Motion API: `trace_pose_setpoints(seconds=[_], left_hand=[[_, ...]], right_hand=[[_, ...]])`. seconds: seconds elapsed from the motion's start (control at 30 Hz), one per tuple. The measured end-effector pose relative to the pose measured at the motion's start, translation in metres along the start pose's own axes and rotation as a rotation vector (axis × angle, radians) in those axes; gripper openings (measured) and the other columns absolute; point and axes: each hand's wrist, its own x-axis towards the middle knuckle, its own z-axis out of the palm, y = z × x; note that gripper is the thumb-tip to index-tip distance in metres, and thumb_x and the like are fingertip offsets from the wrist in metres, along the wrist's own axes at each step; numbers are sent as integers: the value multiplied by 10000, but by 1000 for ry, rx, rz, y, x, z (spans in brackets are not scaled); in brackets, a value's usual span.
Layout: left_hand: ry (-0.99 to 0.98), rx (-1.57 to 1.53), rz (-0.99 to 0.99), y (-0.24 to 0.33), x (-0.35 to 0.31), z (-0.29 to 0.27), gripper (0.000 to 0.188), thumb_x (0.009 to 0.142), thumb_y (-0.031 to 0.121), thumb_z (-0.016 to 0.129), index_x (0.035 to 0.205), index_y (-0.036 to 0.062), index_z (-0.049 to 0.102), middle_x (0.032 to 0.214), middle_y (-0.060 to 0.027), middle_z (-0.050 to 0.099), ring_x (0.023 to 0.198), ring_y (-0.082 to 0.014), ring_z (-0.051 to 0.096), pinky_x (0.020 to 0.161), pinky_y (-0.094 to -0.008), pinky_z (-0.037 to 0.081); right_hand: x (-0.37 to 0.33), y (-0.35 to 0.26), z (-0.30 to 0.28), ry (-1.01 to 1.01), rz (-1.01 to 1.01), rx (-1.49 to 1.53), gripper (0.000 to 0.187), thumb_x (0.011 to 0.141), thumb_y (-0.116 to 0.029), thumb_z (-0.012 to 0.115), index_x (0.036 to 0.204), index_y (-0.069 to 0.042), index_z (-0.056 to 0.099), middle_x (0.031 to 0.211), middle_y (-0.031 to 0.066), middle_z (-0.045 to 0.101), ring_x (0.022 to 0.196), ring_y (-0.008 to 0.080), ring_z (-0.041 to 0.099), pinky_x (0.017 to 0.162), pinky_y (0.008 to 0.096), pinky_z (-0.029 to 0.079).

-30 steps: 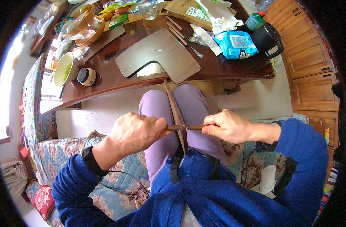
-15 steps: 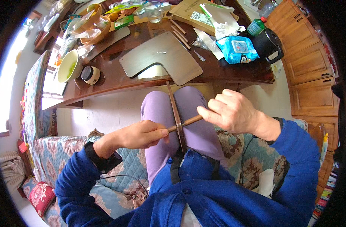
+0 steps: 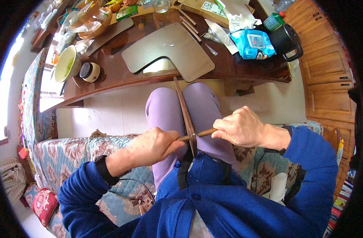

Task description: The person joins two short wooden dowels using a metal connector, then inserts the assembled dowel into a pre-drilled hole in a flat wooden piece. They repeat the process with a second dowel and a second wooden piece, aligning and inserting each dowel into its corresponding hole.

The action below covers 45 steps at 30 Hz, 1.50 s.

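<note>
A long, narrow brown wooden strip (image 3: 183, 104) runs from the table's front edge, between my purple-trousered knees, to my waist. Across it, close to the waist end, lies a slim two-handled tool (image 3: 207, 132) with brown wooden handles and a small metal part beside the strip. My left hand (image 3: 154, 144) is closed round its left handle. Round the right handle are wrapped the fingers of my right hand (image 3: 240, 129). The part of the tool touching the strip is too small to make out.
On the dark table (image 3: 110, 89) lies a notched brown board (image 3: 193, 57). A pale bowl (image 3: 67, 64) and a dark-lidded jar (image 3: 90, 72) stand at left. At right are a blue wipes pack (image 3: 252, 44) and a black kettle (image 3: 285, 39). Several wooden sticks (image 3: 190, 27) lie behind the board.
Both hands have drawn the tool along the strip toward my waist. My right hand's fingers now wrap more closely round the handle. The view has tilted slightly.
</note>
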Motion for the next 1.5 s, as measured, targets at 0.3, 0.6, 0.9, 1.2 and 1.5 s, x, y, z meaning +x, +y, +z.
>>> trace_pose_setpoints(seconds=[0.3,0.6,0.9,1.2,1.5], left_hand=[[251,675,352,-7,8,-12,293,933,363,612,807,113,523,647,-58,555,569,-237,646,482,-364,512],[-270,-489,-133,-12,3,-11,372,1052,348,462,1034,17,630,624,-32,532,466,-157,494,454,-299,400],[-478,-841,-360,-18,13,13,434,1070,409,415,936,45,609,594,36,432,508,-79,427,451,-262,346],[38,434,71,0,7,14,314,963,357,569,841,68,559,711,-107,629,598,-302,650,527,-432,523],[145,409,83,-7,2,20,326,989,370,536,857,73,561,645,-66,579,594,-227,626,488,-356,497]], right_hand=[[1,-1,18,-595,639,1254,425,1003,-395,553,855,-8,649,578,137,575,469,185,493,496,416,439],[4,-9,-12,199,-207,-426,220,827,-220,595,974,-70,661,737,40,551,615,191,573,595,330,451],[12,5,15,138,-246,-249,322,823,-347,678,711,-110,490,628,41,544,561,218,584,514,351,454],[1,-10,33,-144,204,668,483,1001,-460,520,762,-41,550,574,132,580,468,277,547,499,444,465],[17,3,11,-289,108,629,392,968,-417,576,891,-33,605,665,152,638,614,332,641,564,392,493]])
